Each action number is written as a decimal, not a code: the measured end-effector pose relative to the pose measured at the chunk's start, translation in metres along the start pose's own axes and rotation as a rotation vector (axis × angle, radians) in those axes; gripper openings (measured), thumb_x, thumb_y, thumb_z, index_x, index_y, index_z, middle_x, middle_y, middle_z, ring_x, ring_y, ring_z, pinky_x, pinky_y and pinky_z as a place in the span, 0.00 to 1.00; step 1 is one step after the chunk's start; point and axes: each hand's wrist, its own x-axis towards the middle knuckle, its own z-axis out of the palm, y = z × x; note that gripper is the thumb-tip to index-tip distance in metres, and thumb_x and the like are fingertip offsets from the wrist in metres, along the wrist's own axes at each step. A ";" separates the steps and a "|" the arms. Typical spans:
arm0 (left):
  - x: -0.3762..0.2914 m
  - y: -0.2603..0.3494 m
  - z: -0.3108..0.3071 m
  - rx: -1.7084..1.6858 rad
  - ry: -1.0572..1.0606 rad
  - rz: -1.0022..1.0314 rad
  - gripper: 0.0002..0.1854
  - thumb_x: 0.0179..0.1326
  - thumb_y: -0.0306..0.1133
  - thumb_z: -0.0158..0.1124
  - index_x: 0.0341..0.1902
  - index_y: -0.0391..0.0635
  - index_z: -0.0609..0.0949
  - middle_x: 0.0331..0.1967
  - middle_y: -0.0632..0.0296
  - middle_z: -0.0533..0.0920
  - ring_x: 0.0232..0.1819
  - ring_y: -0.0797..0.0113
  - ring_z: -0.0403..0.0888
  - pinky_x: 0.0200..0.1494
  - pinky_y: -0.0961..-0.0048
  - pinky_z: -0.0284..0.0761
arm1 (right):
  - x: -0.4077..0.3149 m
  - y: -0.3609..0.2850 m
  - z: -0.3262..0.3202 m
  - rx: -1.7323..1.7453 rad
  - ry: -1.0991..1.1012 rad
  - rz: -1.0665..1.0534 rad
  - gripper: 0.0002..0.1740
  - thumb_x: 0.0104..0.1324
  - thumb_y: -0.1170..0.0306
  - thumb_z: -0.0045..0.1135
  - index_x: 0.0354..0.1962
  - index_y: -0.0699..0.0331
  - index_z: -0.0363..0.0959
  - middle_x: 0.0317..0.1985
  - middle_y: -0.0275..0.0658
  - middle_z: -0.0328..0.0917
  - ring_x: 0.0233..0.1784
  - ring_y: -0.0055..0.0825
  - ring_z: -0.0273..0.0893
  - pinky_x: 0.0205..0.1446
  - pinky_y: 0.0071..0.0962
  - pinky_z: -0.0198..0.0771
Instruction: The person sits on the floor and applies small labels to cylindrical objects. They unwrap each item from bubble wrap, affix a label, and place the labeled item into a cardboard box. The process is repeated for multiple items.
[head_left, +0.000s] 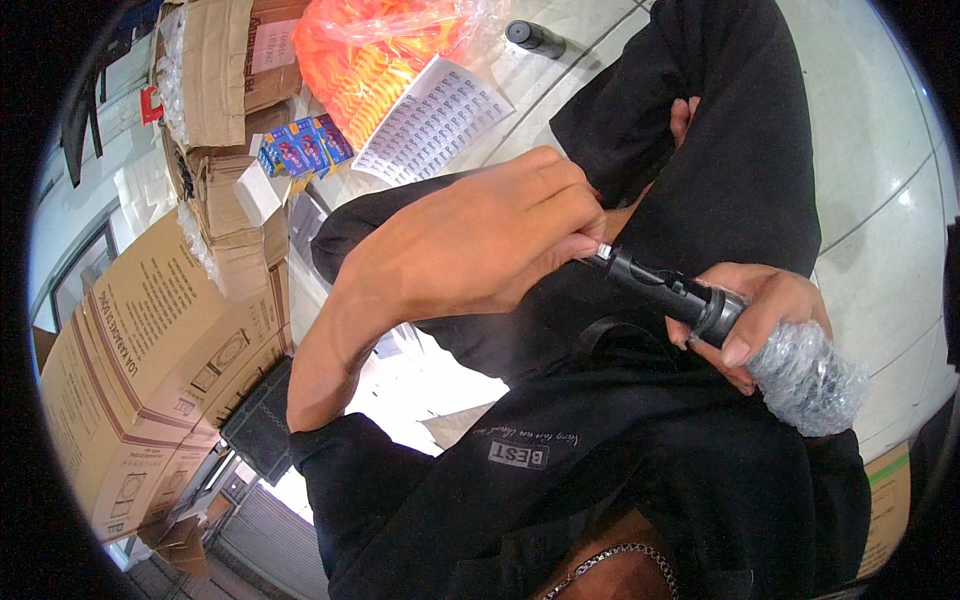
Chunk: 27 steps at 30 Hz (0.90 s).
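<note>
My right hand (780, 307) grips a black handheld microphone (660, 285) near its collar. Clear bubble wrap (814, 379) covers the microphone's head end. My left hand (487, 232) pinches the narrow far end, where a small silvery piece shows at the fingertips; whether it belongs to the microphone cannot be told. The narrow body between the hands looks uncovered, with its inner parts showing. Both hands are above my lap, over black clothing. A black cylindrical tube (536, 39) lies or stands on the tiled floor beyond my legs.
A printed sheet of repeated small labels (435, 124) lies by a clear plastic bag of orange wavy items (360, 75). Beside it are blue battery packs (304, 146) and an opened white box (262, 191). Large cardboard cartons (142, 337) and a black case (259, 420) stand at the left.
</note>
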 end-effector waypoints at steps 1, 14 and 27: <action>-0.001 -0.002 0.000 -0.020 0.012 0.020 0.08 0.65 0.31 0.65 0.41 0.43 0.77 0.37 0.56 0.75 0.44 0.53 0.76 0.46 0.60 0.74 | 0.000 -0.001 -0.001 -0.017 -0.008 0.009 0.32 0.51 0.71 0.72 0.52 0.75 0.69 0.20 0.43 0.79 0.19 0.33 0.83 0.26 0.32 0.84; -0.002 0.004 0.010 0.136 0.256 0.216 0.11 0.50 0.24 0.69 0.39 0.42 0.81 0.34 0.61 0.77 0.41 0.60 0.79 0.37 0.68 0.78 | -0.010 -0.013 0.010 -0.242 0.121 0.066 0.32 0.50 0.71 0.76 0.50 0.71 0.71 0.24 0.40 0.81 0.22 0.30 0.83 0.25 0.29 0.81; -0.003 0.006 0.007 0.005 0.243 0.097 0.09 0.56 0.29 0.72 0.38 0.44 0.81 0.34 0.59 0.79 0.37 0.55 0.80 0.37 0.64 0.76 | -0.004 -0.011 0.003 -0.458 0.049 -0.019 0.29 0.54 0.68 0.77 0.48 0.70 0.71 0.27 0.41 0.82 0.23 0.28 0.83 0.27 0.26 0.81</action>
